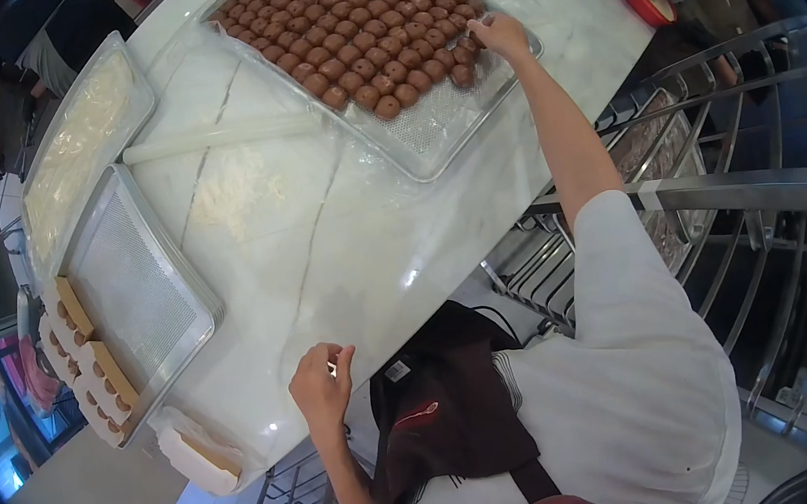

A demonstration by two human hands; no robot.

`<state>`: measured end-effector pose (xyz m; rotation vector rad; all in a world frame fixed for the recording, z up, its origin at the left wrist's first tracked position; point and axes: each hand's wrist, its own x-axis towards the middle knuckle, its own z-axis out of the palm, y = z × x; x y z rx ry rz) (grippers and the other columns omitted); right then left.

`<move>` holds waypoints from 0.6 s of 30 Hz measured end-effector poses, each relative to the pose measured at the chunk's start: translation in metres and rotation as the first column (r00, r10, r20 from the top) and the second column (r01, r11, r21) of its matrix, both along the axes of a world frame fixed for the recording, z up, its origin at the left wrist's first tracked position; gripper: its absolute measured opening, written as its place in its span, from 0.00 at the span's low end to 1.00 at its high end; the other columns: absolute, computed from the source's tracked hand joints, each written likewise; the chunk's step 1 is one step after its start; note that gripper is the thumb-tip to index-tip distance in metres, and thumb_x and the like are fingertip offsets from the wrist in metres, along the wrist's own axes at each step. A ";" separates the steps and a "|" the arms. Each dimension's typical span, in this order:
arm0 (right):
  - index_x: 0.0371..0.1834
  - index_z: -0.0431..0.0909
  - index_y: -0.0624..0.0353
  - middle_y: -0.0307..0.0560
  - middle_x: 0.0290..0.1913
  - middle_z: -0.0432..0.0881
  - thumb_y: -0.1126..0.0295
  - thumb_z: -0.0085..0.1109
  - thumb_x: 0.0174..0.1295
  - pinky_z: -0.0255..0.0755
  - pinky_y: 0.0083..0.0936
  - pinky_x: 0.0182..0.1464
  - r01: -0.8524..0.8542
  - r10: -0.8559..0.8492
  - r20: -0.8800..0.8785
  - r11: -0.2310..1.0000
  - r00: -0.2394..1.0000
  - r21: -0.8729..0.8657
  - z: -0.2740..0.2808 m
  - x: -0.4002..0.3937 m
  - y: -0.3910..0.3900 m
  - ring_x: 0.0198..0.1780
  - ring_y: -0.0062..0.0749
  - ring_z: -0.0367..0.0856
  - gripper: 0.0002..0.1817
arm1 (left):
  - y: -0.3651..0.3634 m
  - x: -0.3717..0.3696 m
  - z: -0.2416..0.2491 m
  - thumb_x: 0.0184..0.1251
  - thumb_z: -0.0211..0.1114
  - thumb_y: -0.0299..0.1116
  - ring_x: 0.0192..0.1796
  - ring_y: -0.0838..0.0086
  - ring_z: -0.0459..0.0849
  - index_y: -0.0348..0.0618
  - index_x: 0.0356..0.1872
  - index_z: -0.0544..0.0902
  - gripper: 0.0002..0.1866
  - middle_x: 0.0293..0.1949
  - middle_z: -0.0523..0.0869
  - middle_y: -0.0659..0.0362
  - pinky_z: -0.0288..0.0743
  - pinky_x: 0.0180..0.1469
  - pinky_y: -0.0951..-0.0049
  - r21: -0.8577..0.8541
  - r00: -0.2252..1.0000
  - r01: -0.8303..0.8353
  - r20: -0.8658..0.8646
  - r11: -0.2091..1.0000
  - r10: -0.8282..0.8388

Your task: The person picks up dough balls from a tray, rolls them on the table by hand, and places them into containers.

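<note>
Rows of round brown dough balls [367, 35] fill most of a perforated metal tray [440, 142] lined with clear plastic film. At the tray's right edge, my right hand [501, 36] has its fingers closed at a brown dough ball, partly hidden by the fingertips. My left hand [320, 388] is held over the table's near edge, its fingers loosely curled and the thumb apart. Nothing shows in it.
A pale rolling pin [223, 138] lies on the marble table [360, 227] near dusted flour [236, 202]. At left are stacked perforated trays [139, 274], a film-covered tray [86, 130] and boxes of brown balls [96, 375]. Metal racks [737, 181] stand right; other people work at both sides.
</note>
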<state>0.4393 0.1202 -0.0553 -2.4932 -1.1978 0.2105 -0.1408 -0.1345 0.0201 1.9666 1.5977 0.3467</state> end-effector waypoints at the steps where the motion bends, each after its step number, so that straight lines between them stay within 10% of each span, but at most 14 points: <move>1: 0.35 0.86 0.60 0.56 0.40 0.88 0.39 0.66 0.55 0.77 0.39 0.55 -0.014 0.014 0.017 0.999 1.000 0.042 0.002 -0.001 -0.002 0.45 0.47 0.86 0.30 | 0.002 0.001 0.001 0.60 0.73 0.37 0.26 0.62 0.84 0.42 0.29 0.84 0.10 0.28 0.86 0.55 0.75 0.31 0.64 0.010 1.000 0.005 0.005 1.000 -0.005; 7: 0.33 0.85 0.59 0.46 0.30 0.85 0.38 0.71 0.53 0.78 0.30 0.34 -0.031 0.037 -0.022 0.968 0.999 0.250 -0.017 -0.005 -0.005 0.32 0.33 0.84 0.30 | 0.004 0.001 0.001 0.61 0.72 0.37 0.26 0.63 0.85 0.42 0.31 0.84 0.10 0.29 0.87 0.56 0.76 0.31 0.65 0.003 1.000 0.022 0.021 1.000 -0.022; 11: 0.40 0.86 0.59 0.51 0.41 0.88 0.41 0.69 0.55 0.80 0.35 0.45 -0.041 0.061 -0.122 0.986 0.991 0.159 -0.006 -0.003 -0.013 0.44 0.41 0.86 0.29 | 0.001 -0.005 -0.004 0.62 0.72 0.38 0.27 0.63 0.85 0.43 0.31 0.84 0.10 0.29 0.87 0.56 0.76 0.32 0.65 -0.012 0.999 0.031 0.020 0.999 -0.030; 13: 0.42 0.87 0.60 0.49 0.37 0.87 0.48 0.70 0.57 0.81 0.29 0.35 -0.076 0.007 -0.471 0.989 0.882 -0.127 0.003 0.001 -0.016 0.34 0.32 0.86 0.24 | -0.001 -0.008 -0.007 0.61 0.73 0.39 0.29 0.68 0.84 0.46 0.29 0.82 0.11 0.25 0.84 0.62 0.74 0.30 0.67 0.002 1.000 0.015 0.010 1.000 -0.015; 18: 0.39 0.87 0.61 0.45 0.30 0.86 0.56 0.72 0.57 0.80 0.26 0.28 0.037 -0.035 -0.647 0.999 0.762 -0.010 -0.011 0.010 -0.031 0.25 0.29 0.83 0.18 | 0.001 -0.016 -0.007 0.62 0.71 0.39 0.27 0.64 0.85 0.43 0.32 0.84 0.10 0.29 0.87 0.56 0.77 0.32 0.66 -0.034 0.999 0.031 0.014 0.999 -0.030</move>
